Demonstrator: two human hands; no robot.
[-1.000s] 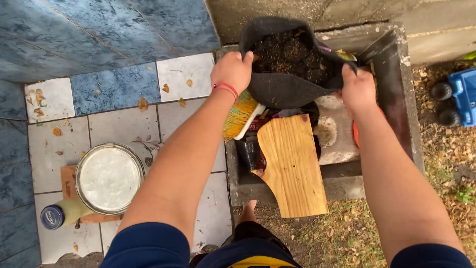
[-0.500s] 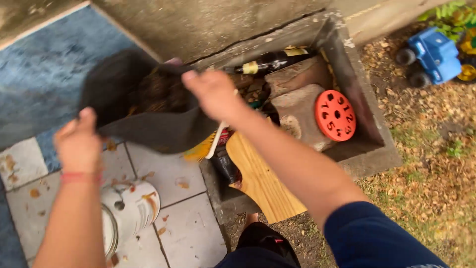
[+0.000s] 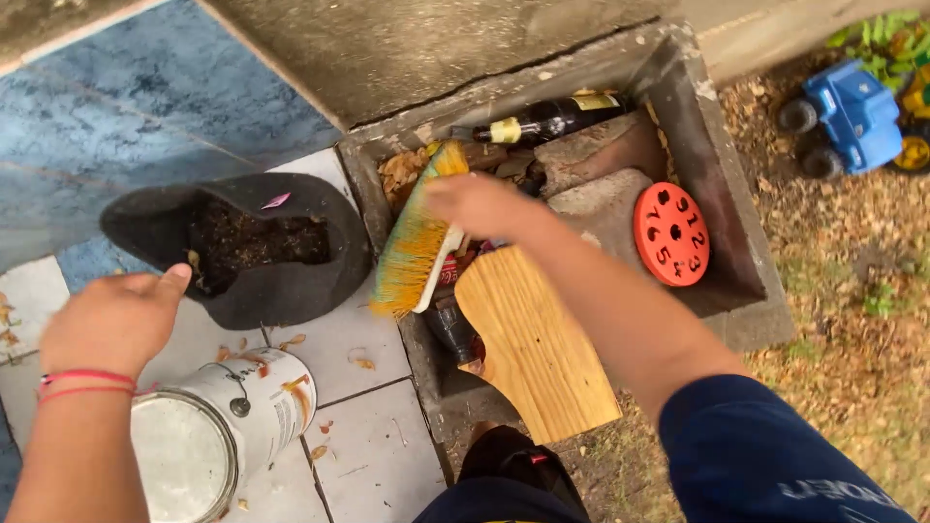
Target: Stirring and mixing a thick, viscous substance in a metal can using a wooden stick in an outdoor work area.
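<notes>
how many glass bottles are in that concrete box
2. One dark bottle lies along the back wall of the concrete box; another bottle lies near the front, partly under the wooden board. More may be hidden.

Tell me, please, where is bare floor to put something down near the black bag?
Free tile lies between the black bag, the paint can and the concrete box. The box itself is crowded with a bottle, stones, a red disc and a wooden board.
</notes>
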